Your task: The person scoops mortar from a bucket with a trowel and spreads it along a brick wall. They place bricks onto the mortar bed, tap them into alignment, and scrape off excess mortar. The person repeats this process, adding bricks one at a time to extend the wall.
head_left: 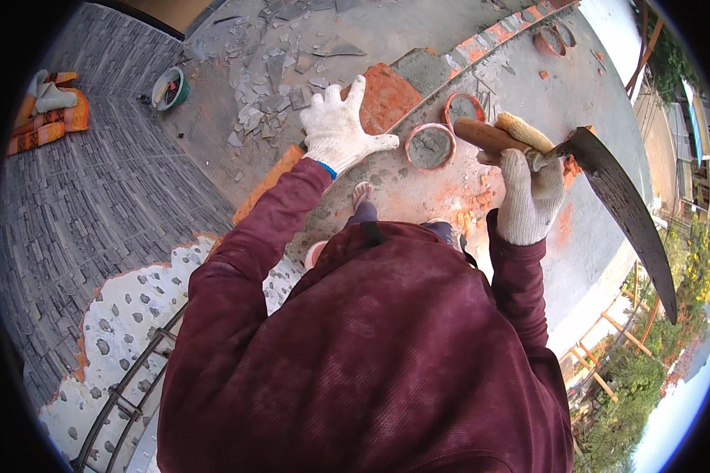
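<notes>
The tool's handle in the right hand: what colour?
Brown wood handle, clearest in the head view.

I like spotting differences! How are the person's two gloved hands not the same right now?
The left hand is spread open, fingers splayed, lying flat by the orange brick. The right hand is curled into a fist around the wooden handle of a long, dark, curved blade. The left holds nothing, while the right lifts a tool. Both wear white knit gloves and dark red sleeves.

White gloves (pixel 339 130), seemingly orange brick (pixel 386 96)
</notes>
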`<move>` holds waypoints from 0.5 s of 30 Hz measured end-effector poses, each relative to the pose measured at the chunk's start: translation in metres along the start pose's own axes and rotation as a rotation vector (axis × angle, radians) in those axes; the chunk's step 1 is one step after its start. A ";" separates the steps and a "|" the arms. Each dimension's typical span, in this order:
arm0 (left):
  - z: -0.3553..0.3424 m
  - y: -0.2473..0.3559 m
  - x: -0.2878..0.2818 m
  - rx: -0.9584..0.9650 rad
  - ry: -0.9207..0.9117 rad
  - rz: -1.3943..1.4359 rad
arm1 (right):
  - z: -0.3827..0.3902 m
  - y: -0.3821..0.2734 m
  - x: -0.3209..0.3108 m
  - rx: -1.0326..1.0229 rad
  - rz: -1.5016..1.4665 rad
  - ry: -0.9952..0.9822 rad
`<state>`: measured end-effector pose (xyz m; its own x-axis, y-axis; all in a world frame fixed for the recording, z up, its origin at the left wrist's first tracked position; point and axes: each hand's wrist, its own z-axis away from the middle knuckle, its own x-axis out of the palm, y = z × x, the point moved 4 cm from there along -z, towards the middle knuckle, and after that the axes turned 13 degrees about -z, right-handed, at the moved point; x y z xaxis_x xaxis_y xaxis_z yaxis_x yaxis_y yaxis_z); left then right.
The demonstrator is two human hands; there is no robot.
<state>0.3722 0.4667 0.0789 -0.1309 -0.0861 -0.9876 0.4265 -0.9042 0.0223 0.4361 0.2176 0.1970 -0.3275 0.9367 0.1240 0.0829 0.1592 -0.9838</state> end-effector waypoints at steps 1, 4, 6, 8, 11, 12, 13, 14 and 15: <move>0.001 -0.004 0.000 0.047 -0.054 0.029 | -0.005 0.004 0.011 -0.026 -0.087 -0.037; 0.011 -0.041 -0.007 0.159 -0.146 0.081 | -0.025 0.006 0.033 0.048 0.040 -0.181; 0.019 -0.056 -0.004 0.171 -0.259 0.179 | -0.038 0.007 0.048 0.020 0.146 -0.267; 0.025 -0.063 -0.001 0.171 -0.256 0.253 | -0.047 0.011 0.062 -0.067 0.107 -0.341; 0.027 -0.064 0.008 0.161 -0.207 0.192 | -0.054 0.030 0.076 -0.122 0.102 -0.382; 0.028 -0.064 0.010 0.154 -0.188 0.200 | -0.054 0.040 0.081 -0.135 0.117 -0.391; 0.029 -0.065 0.011 0.150 -0.167 0.201 | -0.054 0.048 0.085 -0.152 0.127 -0.395; 0.029 -0.065 0.013 0.150 -0.147 0.201 | -0.055 0.059 0.090 -0.137 0.220 -0.429; 0.031 -0.065 0.014 0.142 -0.121 0.218 | -0.056 0.069 0.100 -0.245 0.551 -0.517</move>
<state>0.3151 0.5116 0.0687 -0.1599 -0.3264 -0.9316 0.3277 -0.9078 0.2618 0.4617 0.3399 0.1489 -0.5696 0.6468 -0.5072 0.5452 -0.1645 -0.8220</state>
